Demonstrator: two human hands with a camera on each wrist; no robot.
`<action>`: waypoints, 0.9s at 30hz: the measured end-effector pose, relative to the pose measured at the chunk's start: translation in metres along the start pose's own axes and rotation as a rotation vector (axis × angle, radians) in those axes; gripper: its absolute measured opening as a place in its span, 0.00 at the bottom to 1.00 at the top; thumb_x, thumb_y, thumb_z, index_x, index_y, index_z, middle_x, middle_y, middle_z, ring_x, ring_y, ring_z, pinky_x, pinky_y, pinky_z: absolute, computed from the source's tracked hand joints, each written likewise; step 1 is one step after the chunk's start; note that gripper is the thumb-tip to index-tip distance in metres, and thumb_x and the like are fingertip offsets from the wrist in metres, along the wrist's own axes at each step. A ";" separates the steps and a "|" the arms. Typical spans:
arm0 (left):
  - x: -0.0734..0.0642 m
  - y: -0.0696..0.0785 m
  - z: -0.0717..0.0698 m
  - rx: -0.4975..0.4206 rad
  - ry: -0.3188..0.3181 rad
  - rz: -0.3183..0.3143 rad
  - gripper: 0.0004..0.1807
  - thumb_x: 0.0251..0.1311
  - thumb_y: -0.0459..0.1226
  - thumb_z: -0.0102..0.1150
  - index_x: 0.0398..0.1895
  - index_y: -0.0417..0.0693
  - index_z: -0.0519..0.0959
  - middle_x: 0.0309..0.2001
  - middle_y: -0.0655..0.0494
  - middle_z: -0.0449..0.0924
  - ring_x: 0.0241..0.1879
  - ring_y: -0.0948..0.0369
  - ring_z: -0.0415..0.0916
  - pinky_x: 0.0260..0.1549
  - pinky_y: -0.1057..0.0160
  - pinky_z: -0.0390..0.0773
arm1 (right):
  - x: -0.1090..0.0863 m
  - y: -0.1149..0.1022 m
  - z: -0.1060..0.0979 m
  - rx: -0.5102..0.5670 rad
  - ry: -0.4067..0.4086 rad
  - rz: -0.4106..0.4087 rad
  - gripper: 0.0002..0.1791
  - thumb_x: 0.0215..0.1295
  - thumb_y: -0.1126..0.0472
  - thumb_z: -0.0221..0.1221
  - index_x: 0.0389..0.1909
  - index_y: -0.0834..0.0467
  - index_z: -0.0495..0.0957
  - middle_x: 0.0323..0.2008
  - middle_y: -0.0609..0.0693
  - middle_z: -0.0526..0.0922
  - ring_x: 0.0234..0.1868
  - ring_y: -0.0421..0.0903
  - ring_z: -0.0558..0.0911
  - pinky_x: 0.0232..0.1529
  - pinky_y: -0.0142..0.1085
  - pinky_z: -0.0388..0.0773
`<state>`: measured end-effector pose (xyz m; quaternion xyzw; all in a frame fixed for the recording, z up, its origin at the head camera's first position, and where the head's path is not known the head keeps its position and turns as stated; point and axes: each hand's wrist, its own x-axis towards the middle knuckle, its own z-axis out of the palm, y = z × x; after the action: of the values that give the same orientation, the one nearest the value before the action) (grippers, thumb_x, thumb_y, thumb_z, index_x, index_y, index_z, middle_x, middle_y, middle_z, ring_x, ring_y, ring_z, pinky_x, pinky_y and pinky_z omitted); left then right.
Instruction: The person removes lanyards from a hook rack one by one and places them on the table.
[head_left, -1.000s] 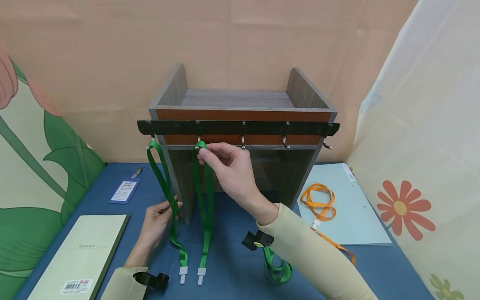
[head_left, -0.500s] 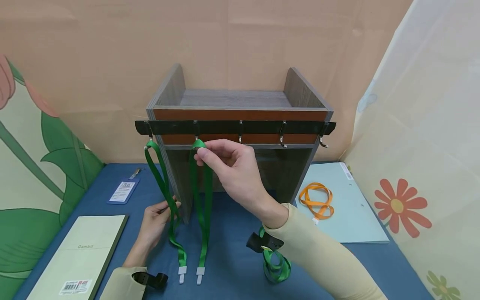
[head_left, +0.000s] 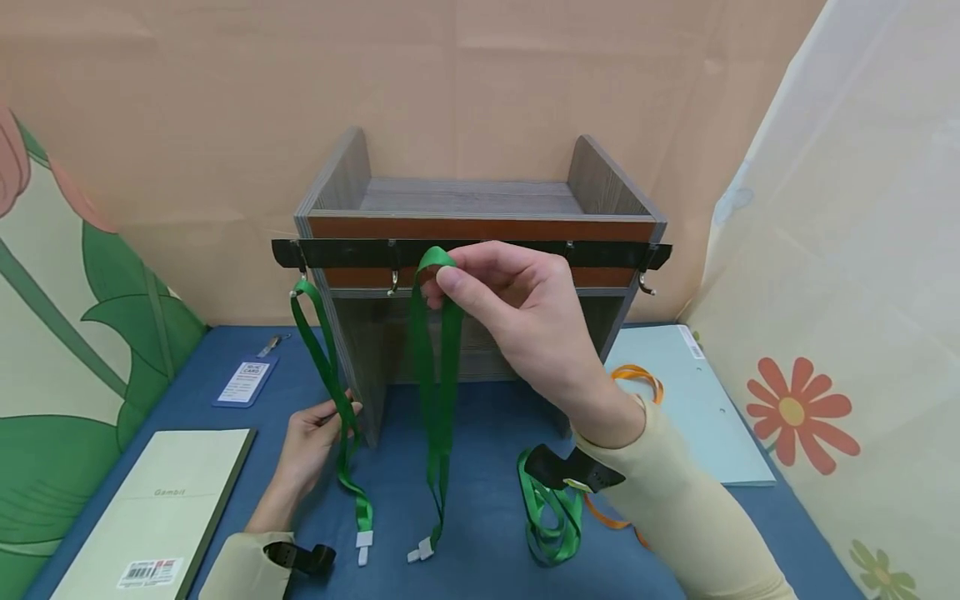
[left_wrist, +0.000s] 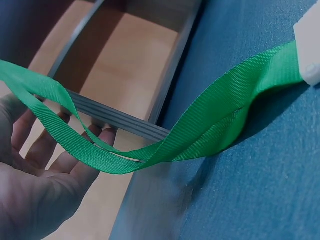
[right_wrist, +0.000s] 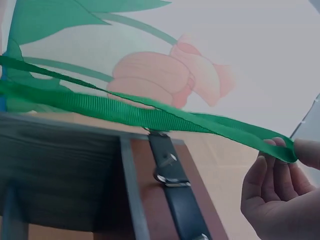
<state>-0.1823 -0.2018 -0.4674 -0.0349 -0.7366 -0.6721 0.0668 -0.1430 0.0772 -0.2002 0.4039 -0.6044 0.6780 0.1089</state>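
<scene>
Rising behind a blue tabletop (head_left: 480, 467), a beige backdrop (head_left: 480, 75) closes the scene, with a flower-printed curtain (head_left: 877, 250) along the right. A grey wooden shelf unit (head_left: 472, 193) stands centrally; a black hook rail (head_left: 341, 252) spans its front, both ends projecting past the side panels. A pale folder (head_left: 712, 425) lies right of the unit, a notebook (head_left: 161, 500) at the near left.

The right hand (head_left: 525, 317) pinches one green lanyard (head_left: 442, 383) by its loop, in front of the rail and just right of the second hook (head_left: 393, 283); its white clips (head_left: 422, 550) dangle low. The left hand (head_left: 311, 442) has extended fingers, fingertips against the unit's left panel, just beside a second green lanyard (head_left: 324, 367) hung from the leftmost hook. A coiled green lanyard (head_left: 551, 525) lies right of centre, an orange lanyard (head_left: 641, 375) partly hidden behind the sleeve, and a blue badge (head_left: 246, 382) beyond the notebook.

The left wrist view reveals the hung lanyard's strands crossing before the palm and the panel's striped edge. The right wrist view discloses the thumb against the fingers at the loop's end.
</scene>
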 end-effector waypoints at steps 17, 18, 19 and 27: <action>0.001 0.001 0.000 -0.005 -0.008 -0.005 0.20 0.66 0.37 0.57 0.53 0.26 0.75 0.61 0.39 0.68 0.55 0.62 0.70 0.38 0.65 0.78 | 0.014 -0.015 -0.028 -0.099 0.051 0.008 0.07 0.65 0.72 0.57 0.40 0.69 0.81 0.31 0.61 0.82 0.36 0.56 0.79 0.46 0.47 0.75; 0.000 0.001 0.000 -0.005 -0.008 -0.002 0.20 0.67 0.36 0.57 0.53 0.26 0.75 0.61 0.39 0.68 0.53 0.65 0.71 0.38 0.65 0.78 | 0.013 -0.015 -0.029 -0.099 0.051 0.017 0.06 0.65 0.72 0.57 0.40 0.69 0.81 0.31 0.60 0.82 0.36 0.56 0.80 0.47 0.48 0.75; 0.000 0.001 0.000 -0.007 -0.006 0.000 0.20 0.67 0.36 0.56 0.53 0.25 0.75 0.61 0.39 0.68 0.52 0.68 0.71 0.37 0.65 0.78 | 0.012 -0.015 -0.030 -0.097 0.047 0.027 0.06 0.65 0.72 0.57 0.40 0.69 0.81 0.31 0.60 0.82 0.36 0.56 0.80 0.47 0.48 0.75; -0.001 0.002 0.001 -0.004 -0.002 0.007 0.20 0.67 0.36 0.56 0.53 0.25 0.75 0.60 0.38 0.68 0.49 0.71 0.72 0.37 0.64 0.79 | -0.004 -0.021 -0.031 -0.142 -0.010 0.033 0.06 0.64 0.71 0.59 0.40 0.66 0.82 0.32 0.59 0.83 0.36 0.58 0.81 0.44 0.47 0.75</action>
<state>-0.1811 -0.2009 -0.4661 -0.0383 -0.7352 -0.6733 0.0682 -0.1401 0.1118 -0.1853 0.3886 -0.6583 0.6329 0.1228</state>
